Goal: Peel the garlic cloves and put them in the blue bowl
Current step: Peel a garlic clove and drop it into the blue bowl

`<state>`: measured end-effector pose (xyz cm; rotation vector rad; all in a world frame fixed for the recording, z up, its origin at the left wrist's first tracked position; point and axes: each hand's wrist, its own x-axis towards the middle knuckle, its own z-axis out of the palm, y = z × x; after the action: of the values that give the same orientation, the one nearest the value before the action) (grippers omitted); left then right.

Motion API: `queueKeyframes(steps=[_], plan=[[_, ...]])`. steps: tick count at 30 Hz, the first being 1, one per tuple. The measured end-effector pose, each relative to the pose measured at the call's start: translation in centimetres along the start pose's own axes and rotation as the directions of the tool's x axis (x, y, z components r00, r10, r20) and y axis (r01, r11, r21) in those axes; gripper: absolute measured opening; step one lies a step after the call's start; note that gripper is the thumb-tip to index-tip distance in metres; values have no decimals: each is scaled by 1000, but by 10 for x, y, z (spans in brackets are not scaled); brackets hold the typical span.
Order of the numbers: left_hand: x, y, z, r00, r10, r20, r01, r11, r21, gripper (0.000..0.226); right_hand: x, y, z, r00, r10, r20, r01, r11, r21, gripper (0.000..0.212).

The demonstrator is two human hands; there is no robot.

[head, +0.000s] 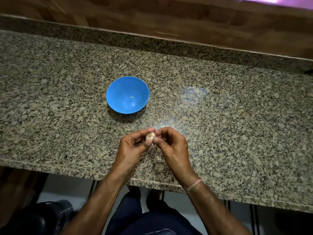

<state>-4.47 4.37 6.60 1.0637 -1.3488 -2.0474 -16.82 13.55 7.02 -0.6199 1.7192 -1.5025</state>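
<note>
A small whitish garlic piece is held just above the granite counter near its front edge. My left hand grips it from the left with curled fingers and thumb. My right hand pinches its right side with thumb and fingertips. The blue bowl stands on the counter behind and left of my hands, apart from them. One small pale clove lies inside it.
The speckled granite counter stretches wide to both sides, with a raised granite lip and a wooden wall at the back. Its front edge runs under my wrists. My legs and a dark stool show below.
</note>
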Motion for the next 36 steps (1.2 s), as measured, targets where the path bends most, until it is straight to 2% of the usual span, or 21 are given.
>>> queueKeyframes(steps=[7,12,19,28,36], plan=[[-2,-5,-2,999,13,-33,-11,999,47,35,4,7,4,996,83,36,-81,995,-53,9],[-1,-6,-7,999,6,-38,-3,996,86,36,-2,9,8,996,92,1,-92,996,2,9],[-2,-10,-7,999,-16,-38,21,990,136,36,3,15,3,991,126,41,-122,990,-77,8],[3,-9,-10,996,-16,-86,43,944,327,36,0,21,9,988,157,0,-156,982,104,11],[2,-7,-10,995,-40,-92,68,942,327,34,11,27,6,970,228,82,-234,970,72,10]])
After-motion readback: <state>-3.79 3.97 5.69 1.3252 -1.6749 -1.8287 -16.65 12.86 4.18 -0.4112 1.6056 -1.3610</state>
